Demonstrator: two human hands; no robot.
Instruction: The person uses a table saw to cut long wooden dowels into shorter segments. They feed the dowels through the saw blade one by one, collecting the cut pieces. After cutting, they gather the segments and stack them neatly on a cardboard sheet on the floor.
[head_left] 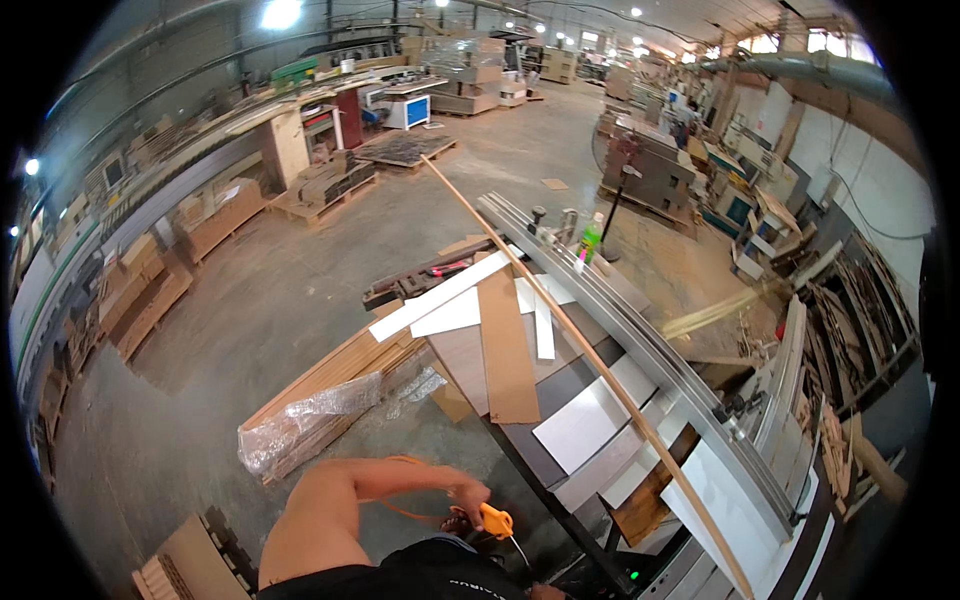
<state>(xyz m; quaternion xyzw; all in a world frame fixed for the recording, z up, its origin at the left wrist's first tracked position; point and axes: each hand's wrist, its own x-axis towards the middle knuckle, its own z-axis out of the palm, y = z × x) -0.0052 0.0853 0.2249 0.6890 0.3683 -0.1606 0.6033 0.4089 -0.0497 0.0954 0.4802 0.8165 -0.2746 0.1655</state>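
Observation:
My left arm bends in from the lower edge, and my left hand [467, 496] is closed around an orange air blow gun [495, 521]. Its thin metal nozzle points down toward the lower edge, and an orange hose [405, 512] loops beside my forearm. A small patch of skin at the bottom edge appears to be my right hand [546, 593]; its fingers are hidden. To the right of the blow gun is a work table bearing white panels [597, 425], a brown board [507, 350] and a long thin wooden strip [570, 325] laid diagonally across them.
A metal rail [640, 335] runs along the table's far side, with a green bottle [590, 238] near its end. Left of the table lies a plastic-wrapped bundle of boards [320, 415]. Stacked panels [645, 170] stand farther off, and offcuts [860, 320] lean at the right.

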